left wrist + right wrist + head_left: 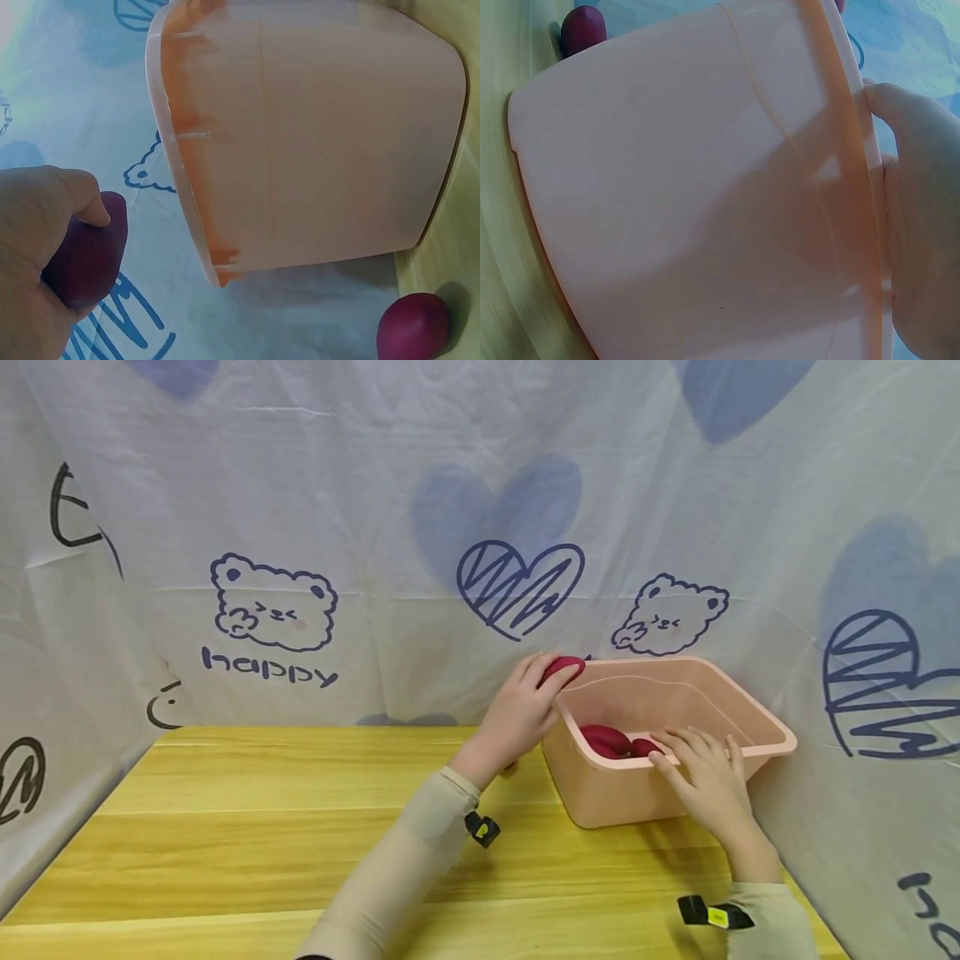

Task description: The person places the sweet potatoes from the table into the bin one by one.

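Note:
My left hand (517,714) grips a smooth dark red, tapered oval object (564,668) that looks like a sweet potato, at the left rim of the pink plastic basket (622,797). In the left wrist view, thumb and fingers curl round this object (94,247), just outside the basket. More dark red pieces (607,739) lie inside the basket. My right hand (708,777) reaches over the near rim with loosely extended fingers, holding no piece. Its thumb lies at the rim in the right wrist view.
Another dark red piece (412,326) rests on the wooden table (262,827), left of the basket and partly behind my left wrist in the head view. A patterned cloth (390,527) hangs close behind and to the right of the basket.

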{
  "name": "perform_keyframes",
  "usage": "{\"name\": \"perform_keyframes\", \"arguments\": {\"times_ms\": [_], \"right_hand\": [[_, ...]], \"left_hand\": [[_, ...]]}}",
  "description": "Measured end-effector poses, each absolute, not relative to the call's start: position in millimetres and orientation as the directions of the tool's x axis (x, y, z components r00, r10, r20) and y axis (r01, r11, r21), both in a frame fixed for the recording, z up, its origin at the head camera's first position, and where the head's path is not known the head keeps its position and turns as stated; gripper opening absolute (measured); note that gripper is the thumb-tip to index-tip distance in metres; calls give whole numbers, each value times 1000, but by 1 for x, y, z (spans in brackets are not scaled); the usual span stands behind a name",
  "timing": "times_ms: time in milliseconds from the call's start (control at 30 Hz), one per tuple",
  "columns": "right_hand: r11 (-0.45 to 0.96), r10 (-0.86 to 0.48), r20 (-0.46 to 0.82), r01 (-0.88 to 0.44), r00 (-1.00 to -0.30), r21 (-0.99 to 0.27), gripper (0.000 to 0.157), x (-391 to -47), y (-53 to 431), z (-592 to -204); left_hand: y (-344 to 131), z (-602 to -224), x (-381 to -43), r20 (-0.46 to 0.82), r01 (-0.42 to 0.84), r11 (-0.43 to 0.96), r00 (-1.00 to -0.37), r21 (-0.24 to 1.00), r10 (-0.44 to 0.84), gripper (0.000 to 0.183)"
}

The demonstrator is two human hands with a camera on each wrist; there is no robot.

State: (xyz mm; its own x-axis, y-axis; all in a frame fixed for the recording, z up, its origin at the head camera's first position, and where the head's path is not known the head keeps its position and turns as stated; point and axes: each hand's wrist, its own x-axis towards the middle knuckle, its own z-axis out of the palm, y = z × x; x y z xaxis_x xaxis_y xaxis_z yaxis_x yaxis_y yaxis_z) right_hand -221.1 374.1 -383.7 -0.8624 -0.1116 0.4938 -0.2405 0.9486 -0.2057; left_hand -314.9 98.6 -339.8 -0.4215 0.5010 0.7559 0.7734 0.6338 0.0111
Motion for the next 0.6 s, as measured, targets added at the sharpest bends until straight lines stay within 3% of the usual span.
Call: {"name": "perform_keyframes", "arguments": {"times_ms": [367, 600], "right_hand": [[950, -110, 487, -236, -866, -206, 48, -222, 374, -384], [949, -109, 485, -236, -868, -207, 48, -221, 374, -383]], "left_hand": [[117, -325, -320, 696, 786, 609, -378, -107, 611, 50], [129, -319, -323, 656, 809, 577, -377, -110, 654, 47]]}}
